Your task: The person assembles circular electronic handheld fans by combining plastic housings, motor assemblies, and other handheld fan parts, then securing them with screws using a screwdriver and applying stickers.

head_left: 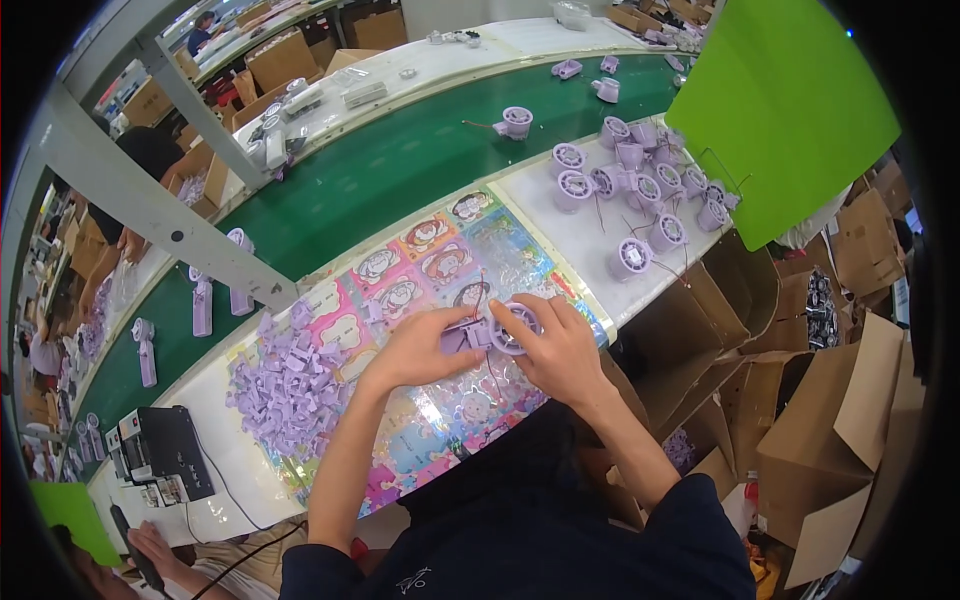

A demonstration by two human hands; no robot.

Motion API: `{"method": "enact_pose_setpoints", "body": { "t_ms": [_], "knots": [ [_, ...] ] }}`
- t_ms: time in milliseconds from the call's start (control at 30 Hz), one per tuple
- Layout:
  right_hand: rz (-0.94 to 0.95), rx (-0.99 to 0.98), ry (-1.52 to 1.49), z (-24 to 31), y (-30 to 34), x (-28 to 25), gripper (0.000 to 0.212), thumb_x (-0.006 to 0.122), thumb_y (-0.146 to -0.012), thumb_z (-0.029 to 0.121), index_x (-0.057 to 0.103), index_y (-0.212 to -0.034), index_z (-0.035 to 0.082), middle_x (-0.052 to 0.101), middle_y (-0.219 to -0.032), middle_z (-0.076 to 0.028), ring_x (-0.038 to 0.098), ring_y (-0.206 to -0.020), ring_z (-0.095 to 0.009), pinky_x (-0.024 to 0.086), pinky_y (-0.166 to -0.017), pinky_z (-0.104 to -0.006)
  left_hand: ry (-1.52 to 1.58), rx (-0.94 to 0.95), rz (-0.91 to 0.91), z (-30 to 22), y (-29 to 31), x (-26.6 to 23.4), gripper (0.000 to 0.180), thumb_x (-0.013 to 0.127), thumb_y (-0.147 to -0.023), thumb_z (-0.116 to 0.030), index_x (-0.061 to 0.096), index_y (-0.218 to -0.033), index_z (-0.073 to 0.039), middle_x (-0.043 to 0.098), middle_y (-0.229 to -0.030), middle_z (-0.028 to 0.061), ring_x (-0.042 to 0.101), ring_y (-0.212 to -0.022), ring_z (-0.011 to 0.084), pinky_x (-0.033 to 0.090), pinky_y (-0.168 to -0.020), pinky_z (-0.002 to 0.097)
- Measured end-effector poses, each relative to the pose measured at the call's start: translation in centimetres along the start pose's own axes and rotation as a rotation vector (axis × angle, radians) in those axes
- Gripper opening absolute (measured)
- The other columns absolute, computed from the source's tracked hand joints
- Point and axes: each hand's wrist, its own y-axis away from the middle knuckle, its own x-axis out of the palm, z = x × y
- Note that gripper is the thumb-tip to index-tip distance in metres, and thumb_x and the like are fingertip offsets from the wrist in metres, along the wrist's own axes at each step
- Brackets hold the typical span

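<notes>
A round lilac housing is grasped in the grip of the left hand and right hand, over the patterned mat on the bench. It is judged unfinished; the grouped housings at right are probably done, while the heap of small lilac parts seems left unused.

A green conveyor belt curves across the scene, with a pale metal post slanting in front of it at the left. On the near white surface lies a colourful picture mat with cartoon drawings, and toward its left end stands a black device with a thin cable. A bright green panel rises at the upper right, above open cardboard boxes. Beyond the belt, a clear plastic bag lies on another white surface, and a person in dark clothing appears farther back.
</notes>
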Motion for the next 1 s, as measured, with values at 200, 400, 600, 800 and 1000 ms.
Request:
{"method": "enact_pose_setpoints", "body": {
  "t_ms": [200, 400, 600, 800, 1000],
  "knots": [
    [-0.048, -0.061, 0.103, 0.0, -0.4, 0.5, 0.052, 0.063, -0.077, 0.007, 0.069, -0.128, 0.016, 0.064, -0.117, -0.007, 0.059, -0.086, -0.024, 0.052, -0.076, -0.0369, 0.266, -0.074, -0.007, 0.5, -0.6, 0.1, 0.046, 0.079, -0.086, -0.016, 0.068, -0.128, -0.001, 0.076, -0.102, 0.0160, 0.071, -0.093, 0.0192, 0.054, -0.083, 0.0340],
    [-0.170, 0.021, -0.077, -1.2, -2.1, 1.6, 0.061, 0.074, -0.068, 0.002, 0.065, -0.128, 0.008, 0.065, -0.119, -0.011, 0.061, -0.086, -0.028, 0.052, -0.076, -0.0381, 0.398, -0.152, -0.139, 1.3, -0.8, -0.2, 0.048, 0.083, -0.085, -0.016, 0.069, -0.128, -0.002, 0.074, -0.118, 0.0155, 0.068, -0.104, 0.0177, 0.052, -0.095, 0.0322],
    [-0.045, 0.389, -0.119, -5.6, -0.1, 7.7, 0.030, 0.072, -0.087, 0.015, 0.061, -0.112, 0.002, 0.063, -0.100, -0.014, 0.065, -0.091, -0.035, 0.052, -0.075, -0.0454, 0.261, -0.119, -0.307, 4.9, -5.4, -5.8, 0.041, 0.079, -0.084, -0.014, 0.070, -0.117, 0.008, 0.075, -0.107, 0.0092, 0.066, -0.100, 0.0146, 0.051, -0.091, 0.0319],
    [-0.077, 0.331, -0.089, -5.8, 0.1, 8.2, 0.014, 0.070, -0.086, 0.014, 0.061, -0.093, 0.005, 0.061, -0.090, -0.012, 0.064, -0.086, -0.033, 0.052, -0.073, -0.0432, 0.299, -0.458, -0.798, 13.3, -10.7, -13.0, 0.035, 0.076, -0.088, -0.019, 0.073, -0.112, 0.005, 0.075, -0.097, 0.0114, 0.068, -0.079, 0.0154, 0.054, -0.072, 0.0321],
    [-0.075, 0.335, -0.122, -4.7, -0.5, 8.9, 0.015, 0.071, -0.083, 0.012, 0.061, -0.091, 0.005, 0.061, -0.088, -0.013, 0.064, -0.081, -0.033, 0.052, -0.070, -0.0435, 0.065, -0.718, -0.932, 22.3, -10.7, -18.2, 0.043, 0.080, -0.076, -0.032, 0.077, -0.106, -0.001, 0.076, -0.103, 0.0192, 0.073, -0.096, 0.0319, 0.054, -0.087, 0.0400]
  ]
}}
